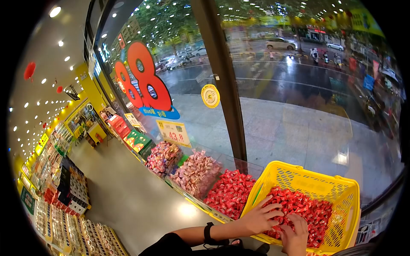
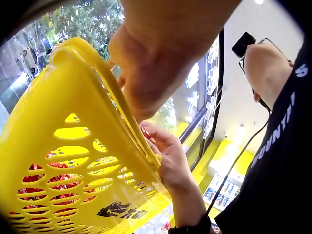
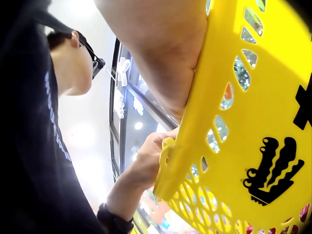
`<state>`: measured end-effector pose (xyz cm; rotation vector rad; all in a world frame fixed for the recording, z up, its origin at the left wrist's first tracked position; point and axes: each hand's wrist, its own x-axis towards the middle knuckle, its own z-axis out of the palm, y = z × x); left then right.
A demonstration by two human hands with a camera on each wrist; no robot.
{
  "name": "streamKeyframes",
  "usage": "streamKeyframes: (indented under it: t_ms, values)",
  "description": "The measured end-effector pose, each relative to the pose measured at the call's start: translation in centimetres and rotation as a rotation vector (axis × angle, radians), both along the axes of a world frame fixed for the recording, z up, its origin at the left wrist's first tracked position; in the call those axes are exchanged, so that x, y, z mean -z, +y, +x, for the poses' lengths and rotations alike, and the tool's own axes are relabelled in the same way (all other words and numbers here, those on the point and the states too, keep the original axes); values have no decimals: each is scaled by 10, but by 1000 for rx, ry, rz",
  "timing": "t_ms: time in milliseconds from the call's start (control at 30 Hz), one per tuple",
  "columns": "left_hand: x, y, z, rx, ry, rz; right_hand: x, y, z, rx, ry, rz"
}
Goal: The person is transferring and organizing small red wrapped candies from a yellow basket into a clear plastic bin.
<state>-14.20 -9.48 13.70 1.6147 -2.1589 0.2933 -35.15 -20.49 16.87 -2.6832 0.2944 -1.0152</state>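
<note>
A yellow plastic shopping basket (image 1: pixel 294 170) with a slotted wall holds a heap of red-wrapped candies (image 1: pixel 316 213). My left hand (image 1: pixel 258 218) reaches over the near-left rim, its fingers spread out on the candies. Beside it, my right hand (image 1: pixel 297 235) is bent over the same heap, thumb side toward the left fingertips. In the left wrist view a red-wrapped candy (image 2: pixel 145 130) shows pinched at the fingertips of the right hand (image 2: pixel 168 153). The right wrist view has the left hand (image 3: pixel 151 156) behind the basket's rim (image 3: pixel 187 131), fingers mostly hidden.
Left of the basket a bin of red candies (image 1: pixel 230 192) adjoins bins of pink candies (image 1: pixel 196 173) and mixed candies (image 1: pixel 164 158). A glass front with a dark post (image 1: pixel 222 81) rises behind. Stocked shelves (image 1: pixel 77 230) line the aisle's far side.
</note>
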Motion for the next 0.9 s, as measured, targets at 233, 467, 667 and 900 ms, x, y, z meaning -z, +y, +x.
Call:
streamKeyframes:
  t_ms: [233, 467, 667, 900]
  values:
    - [-32, 34, 60, -348, 106, -132, 0, 4, -2, 84, 47, 100]
    - [53, 83, 123, -678, 243, -111, 0, 5, -1, 111, 136, 124]
    - [150, 81, 116, -788, 237, 198, 0, 4, 3, 84, 195, 143]
    - [137, 80, 110, -824, 265, 233, -45, -24, -26, -76, 387, 218]
